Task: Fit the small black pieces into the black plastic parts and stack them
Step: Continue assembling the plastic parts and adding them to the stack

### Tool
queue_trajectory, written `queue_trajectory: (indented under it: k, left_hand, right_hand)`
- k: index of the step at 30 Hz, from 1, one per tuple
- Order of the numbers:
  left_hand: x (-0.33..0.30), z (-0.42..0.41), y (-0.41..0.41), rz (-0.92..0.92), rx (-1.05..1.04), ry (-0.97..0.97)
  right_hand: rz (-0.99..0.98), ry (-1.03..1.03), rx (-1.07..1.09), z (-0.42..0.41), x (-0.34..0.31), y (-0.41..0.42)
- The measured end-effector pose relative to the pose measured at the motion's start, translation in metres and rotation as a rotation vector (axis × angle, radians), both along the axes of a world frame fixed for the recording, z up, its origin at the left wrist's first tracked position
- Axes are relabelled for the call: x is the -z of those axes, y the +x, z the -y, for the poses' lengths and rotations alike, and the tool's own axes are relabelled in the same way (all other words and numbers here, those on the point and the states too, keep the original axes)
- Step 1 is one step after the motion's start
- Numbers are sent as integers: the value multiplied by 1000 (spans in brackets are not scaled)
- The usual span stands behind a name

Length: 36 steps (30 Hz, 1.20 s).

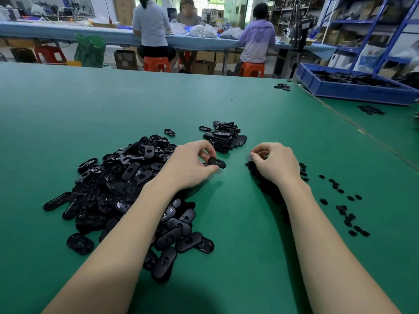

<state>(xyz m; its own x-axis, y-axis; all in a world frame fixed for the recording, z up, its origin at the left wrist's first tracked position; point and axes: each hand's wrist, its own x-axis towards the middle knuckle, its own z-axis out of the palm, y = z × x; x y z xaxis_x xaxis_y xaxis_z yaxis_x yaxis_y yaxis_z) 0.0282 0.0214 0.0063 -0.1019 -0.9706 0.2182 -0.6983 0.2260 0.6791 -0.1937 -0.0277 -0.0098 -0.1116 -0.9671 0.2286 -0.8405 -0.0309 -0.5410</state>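
Honestly barely started: huge loose pile of black plastic parts (127,189) nearest. Left hand (192,165) pinches one part (217,162); right hand (275,163) curls over the small pieces (340,200), can't tell what it's got. Small finished stack (224,137) beyond.

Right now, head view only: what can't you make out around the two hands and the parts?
- Right hand: fingers curled toward the palm; whether they pinch a small piece is hidden by the hand itself.
- Pile of small pieces: mostly covered by the right wrist and forearm.
- Oval part in the left hand: slot filled or not, too small to tell.
- Blue bin: cut off by the right edge.
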Motion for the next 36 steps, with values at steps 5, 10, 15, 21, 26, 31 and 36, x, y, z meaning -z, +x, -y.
queue_trajectory:
  k: [5,10,15,21,26,31,36]
  left_hand:
    - [-1,-1,1,-11,-4,19]
    - [-2,-2,-1,-34,-5,29]
    - [-2,0,1,-134,-15,84]
    - [-4,4,7,-360,-73,158]
    - [-6,4,8,-452,-99,175]
    - [-8,0,8,-469,-50,152]
    - [-7,0,5,-450,-59,159]
  right_hand:
    - [55,-2,11,0,-6,2]
    - [114,3,54,-6,-12,2]
    - [498,79,-130,-8,-23,12]
    - [709,243,-352,-15,-28,33]
    - [789,319,-400,-16,-26,37]
    - [836,356,-439,-15,-23,36]
    - [804,361,-422,-16,-23,40]
